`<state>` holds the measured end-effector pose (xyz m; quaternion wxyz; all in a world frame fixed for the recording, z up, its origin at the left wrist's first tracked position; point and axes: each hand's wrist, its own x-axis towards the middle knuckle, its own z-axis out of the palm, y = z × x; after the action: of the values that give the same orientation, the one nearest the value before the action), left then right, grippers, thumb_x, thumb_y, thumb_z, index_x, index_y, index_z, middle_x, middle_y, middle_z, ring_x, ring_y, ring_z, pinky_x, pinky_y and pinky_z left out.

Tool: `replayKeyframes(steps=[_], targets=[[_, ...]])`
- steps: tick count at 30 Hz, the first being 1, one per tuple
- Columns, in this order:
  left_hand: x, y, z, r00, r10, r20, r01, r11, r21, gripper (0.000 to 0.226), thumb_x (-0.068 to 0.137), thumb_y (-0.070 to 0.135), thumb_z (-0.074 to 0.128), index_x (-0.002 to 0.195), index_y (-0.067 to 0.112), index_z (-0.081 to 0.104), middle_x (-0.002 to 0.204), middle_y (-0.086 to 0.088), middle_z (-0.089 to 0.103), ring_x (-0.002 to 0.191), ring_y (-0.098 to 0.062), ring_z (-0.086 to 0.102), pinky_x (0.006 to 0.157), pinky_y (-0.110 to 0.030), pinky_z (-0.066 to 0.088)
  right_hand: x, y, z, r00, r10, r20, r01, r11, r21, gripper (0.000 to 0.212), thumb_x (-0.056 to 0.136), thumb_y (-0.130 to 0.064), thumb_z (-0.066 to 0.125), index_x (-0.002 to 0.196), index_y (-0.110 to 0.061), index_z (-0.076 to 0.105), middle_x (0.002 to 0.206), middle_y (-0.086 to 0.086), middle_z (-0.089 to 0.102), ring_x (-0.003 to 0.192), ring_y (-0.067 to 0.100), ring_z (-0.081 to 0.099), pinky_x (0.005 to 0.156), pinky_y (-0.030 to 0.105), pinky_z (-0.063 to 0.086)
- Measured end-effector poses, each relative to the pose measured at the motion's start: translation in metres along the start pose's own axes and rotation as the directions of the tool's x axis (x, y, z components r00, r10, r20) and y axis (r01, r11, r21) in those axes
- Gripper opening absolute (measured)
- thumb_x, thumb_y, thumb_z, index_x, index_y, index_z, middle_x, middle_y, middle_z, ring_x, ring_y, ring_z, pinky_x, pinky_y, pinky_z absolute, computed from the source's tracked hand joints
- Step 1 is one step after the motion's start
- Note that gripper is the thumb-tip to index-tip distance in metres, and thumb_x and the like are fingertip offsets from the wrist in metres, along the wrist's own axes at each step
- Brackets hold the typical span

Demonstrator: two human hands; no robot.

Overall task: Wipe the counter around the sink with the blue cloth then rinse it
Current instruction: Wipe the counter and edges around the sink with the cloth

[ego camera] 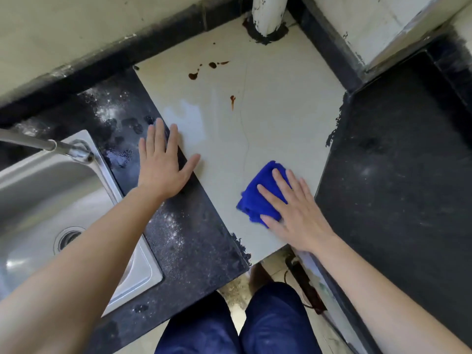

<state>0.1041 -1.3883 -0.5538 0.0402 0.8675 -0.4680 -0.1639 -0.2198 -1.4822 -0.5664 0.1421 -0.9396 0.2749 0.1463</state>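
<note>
Head view, looking straight down. The blue cloth (258,200) is bunched into a plush, rumpled wad of vivid royal blue. It lies on the pale glossy tile panel (242,118) near the panel's front edge, well apart from the sink (150,273). The right hand (296,213) presses flat on top of it, fingers straight and spread, not curled around it. The left hand (163,167) lies palm down, fingers splayed and holding nothing, across the seam where the tile meets the black speckled counter (196,241). That dark stone shows white dusty patches. The sink is brushed steel and rectangular, with a round drain (69,237) and a metal faucet (51,145) reaching over it. Brown stains (194,75) dot the far tile near a chipped white pipe (268,14).
</note>
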Motion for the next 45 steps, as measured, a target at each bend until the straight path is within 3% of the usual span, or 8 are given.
replayKeyframes(steps=[4, 7, 18, 20, 25, 30, 41, 45], targets=[[0.026, 0.002, -0.002, 0.994, -0.052, 0.096, 0.052, 0.999, -0.004, 0.105, 0.083, 0.087, 0.028, 0.159, 0.025, -0.010, 0.166, -0.010, -0.020, 0.152, -0.028, -0.021, 0.123, -0.052, -0.010, 0.060, 0.057, -0.037, 0.967, 0.256, -0.011, -0.255, 0.965, 0.058, 0.068, 0.101, -0.063, 0.027, 0.160, -0.038, 0.003, 0.167, 0.005, -0.020, 0.153, 0.028, -0.021, 0.125, 0.047, -0.008], [0.033, 0.009, 0.007, 0.982, -0.086, 0.166, 0.085, 0.996, 0.010, 0.121, 0.072, 0.098, 0.028, 0.156, 0.025, -0.019, 0.163, -0.011, -0.029, 0.149, -0.030, -0.028, 0.121, -0.054, -0.014, 0.114, 0.074, -0.062, 0.956, 0.293, -0.018, -0.290, 0.952, 0.097, 0.068, 0.101, -0.063, 0.023, 0.160, -0.037, 0.001, 0.167, 0.007, -0.020, 0.152, 0.030, -0.022, 0.124, 0.049, -0.010], [0.035, 0.011, 0.012, 0.984, -0.113, 0.137, 0.107, 0.993, 0.047, 0.122, 0.069, 0.101, 0.021, 0.155, 0.026, -0.022, 0.162, -0.010, -0.031, 0.148, -0.028, -0.033, 0.120, -0.055, -0.015, 0.278, 0.024, -0.104, 0.960, 0.247, -0.132, -0.233, 0.966, 0.111, 0.067, 0.102, -0.058, 0.023, 0.161, -0.030, 0.006, 0.167, 0.014, -0.011, 0.153, 0.038, -0.014, 0.123, 0.053, -0.008], [0.036, 0.011, 0.012, 0.982, -0.119, 0.144, 0.113, 0.992, 0.047, 0.122, 0.069, 0.101, 0.021, 0.155, 0.026, -0.023, 0.162, -0.010, -0.032, 0.147, -0.027, -0.034, 0.120, -0.055, -0.015, 0.276, 0.008, -0.098, 0.966, 0.218, -0.142, -0.204, 0.973, 0.108, 0.067, 0.102, -0.057, 0.023, 0.161, -0.029, 0.007, 0.168, 0.015, -0.009, 0.153, 0.039, -0.013, 0.123, 0.054, -0.007], [0.036, 0.011, 0.011, 0.978, -0.123, 0.168, 0.117, 0.992, 0.040, 0.123, 0.067, 0.102, 0.017, 0.155, 0.026, -0.025, 0.160, -0.010, -0.035, 0.146, -0.028, -0.035, 0.121, -0.057, -0.012, 0.207, 0.010, -0.078, 0.994, -0.072, -0.085, 0.076, 0.996, 0.044, 0.066, 0.103, -0.052, 0.032, 0.161, -0.026, 0.014, 0.168, 0.013, -0.006, 0.154, 0.035, -0.013, 0.124, 0.047, -0.010], [0.036, 0.014, 0.008, 0.976, -0.123, 0.178, 0.117, 0.992, 0.044, 0.123, 0.067, 0.102, 0.013, 0.155, 0.024, -0.025, 0.160, -0.012, -0.035, 0.146, -0.030, -0.036, 0.120, -0.057, -0.014, 0.184, 0.046, -0.082, 0.990, -0.143, -0.016, 0.143, 0.990, -0.011, 0.067, 0.103, -0.057, 0.030, 0.161, -0.029, 0.012, 0.169, 0.008, -0.007, 0.154, 0.029, -0.015, 0.124, 0.041, -0.012], [0.038, 0.011, 0.007, 0.971, -0.129, 0.201, 0.121, 0.991, 0.051, 0.125, 0.064, 0.102, 0.013, 0.154, 0.025, -0.025, 0.159, -0.012, -0.035, 0.145, -0.030, -0.037, 0.119, -0.058, -0.015, 0.362, -0.005, -0.132, 0.967, 0.194, -0.164, -0.181, 0.979, 0.094, 0.069, 0.101, -0.055, 0.026, 0.161, -0.024, 0.012, 0.168, 0.017, -0.003, 0.153, 0.040, -0.009, 0.124, 0.051, -0.007], [0.037, 0.010, 0.007, 0.973, -0.128, 0.189, 0.121, 0.991, 0.048, 0.125, 0.064, 0.102, 0.013, 0.155, 0.024, -0.023, 0.160, -0.013, -0.033, 0.146, -0.030, -0.035, 0.120, -0.058, -0.014, 0.314, -0.011, -0.117, 0.990, -0.073, -0.119, 0.079, 0.996, 0.050, 0.067, 0.103, -0.053, 0.030, 0.161, -0.023, 0.015, 0.168, 0.015, 0.000, 0.154, 0.038, -0.007, 0.124, 0.047, -0.006]])
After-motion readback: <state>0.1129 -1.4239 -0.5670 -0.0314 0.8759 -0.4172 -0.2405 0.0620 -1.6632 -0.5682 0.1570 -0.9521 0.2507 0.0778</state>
